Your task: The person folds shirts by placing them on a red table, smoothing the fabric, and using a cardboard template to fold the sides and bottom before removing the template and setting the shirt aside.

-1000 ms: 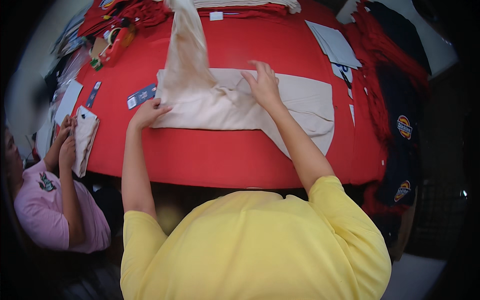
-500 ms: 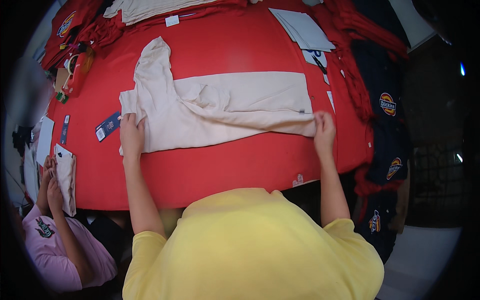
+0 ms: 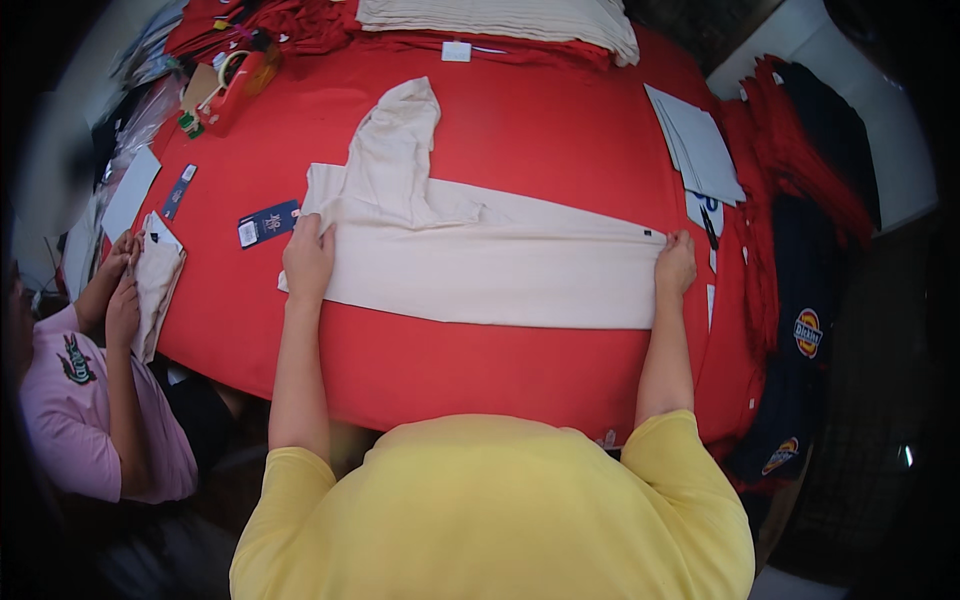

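A cream shirt (image 3: 500, 275) lies on the red-covered table in front of me, folded into a long strip. One sleeve (image 3: 395, 145) sticks out away from me near the left end. At that left end my left hand (image 3: 308, 260) is closed on the cloth, next to a dark blue hang tag (image 3: 268, 224). My right hand (image 3: 677, 262) pinches the right end, beside a small dark label (image 3: 648, 233) on the hem. The fingertips of both hands are partly hidden by the cloth or the hands themselves.
A stack of cream garments (image 3: 500, 20) lies at the far edge. White sheets (image 3: 695, 145) and dark scissors (image 3: 709, 228) are at the right, a red tape dispenser (image 3: 235, 100) at the far left. A co-worker in pink (image 3: 110, 400) handles a cream folded garment (image 3: 158, 270).
My right hand has drawn the layer at the right end toward me, so the strip's upper layer now lies flatter and covers the creased part. The whole view has shifted.
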### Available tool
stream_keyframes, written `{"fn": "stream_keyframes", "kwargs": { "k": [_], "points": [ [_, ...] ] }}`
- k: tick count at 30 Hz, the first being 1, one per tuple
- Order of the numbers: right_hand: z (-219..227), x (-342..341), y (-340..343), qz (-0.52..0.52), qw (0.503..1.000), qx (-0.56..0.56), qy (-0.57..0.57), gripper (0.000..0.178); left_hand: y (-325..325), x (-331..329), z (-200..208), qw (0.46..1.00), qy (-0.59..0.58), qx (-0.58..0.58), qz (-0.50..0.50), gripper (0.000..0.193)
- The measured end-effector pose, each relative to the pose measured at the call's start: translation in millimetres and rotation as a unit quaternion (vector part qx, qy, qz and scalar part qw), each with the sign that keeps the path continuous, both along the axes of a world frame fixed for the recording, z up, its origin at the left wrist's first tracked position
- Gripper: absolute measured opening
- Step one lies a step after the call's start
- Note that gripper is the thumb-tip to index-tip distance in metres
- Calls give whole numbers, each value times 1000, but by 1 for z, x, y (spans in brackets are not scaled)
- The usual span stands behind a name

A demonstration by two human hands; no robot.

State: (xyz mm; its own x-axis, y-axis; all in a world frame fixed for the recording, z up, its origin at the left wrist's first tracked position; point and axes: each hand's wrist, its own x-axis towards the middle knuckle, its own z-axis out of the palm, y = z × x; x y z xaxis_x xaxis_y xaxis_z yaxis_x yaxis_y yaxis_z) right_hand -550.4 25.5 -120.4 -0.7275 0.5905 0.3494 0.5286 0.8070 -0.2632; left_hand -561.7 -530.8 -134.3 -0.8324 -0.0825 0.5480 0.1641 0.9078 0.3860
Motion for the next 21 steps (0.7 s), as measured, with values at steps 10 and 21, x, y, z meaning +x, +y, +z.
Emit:
{"fn": "stream_keyframes", "kwargs": {
  "k": [10, 21],
  "points": [
    [64, -119, -205, 483, 871, -54, 67, 24, -3, -2, 4, 978, -23, 206, 12, 19],
    [53, -266, -363, 552, 809, 154, -132, 39, -2, 1, 10, 990, -28, 131, -36, 23]
  ]
}}
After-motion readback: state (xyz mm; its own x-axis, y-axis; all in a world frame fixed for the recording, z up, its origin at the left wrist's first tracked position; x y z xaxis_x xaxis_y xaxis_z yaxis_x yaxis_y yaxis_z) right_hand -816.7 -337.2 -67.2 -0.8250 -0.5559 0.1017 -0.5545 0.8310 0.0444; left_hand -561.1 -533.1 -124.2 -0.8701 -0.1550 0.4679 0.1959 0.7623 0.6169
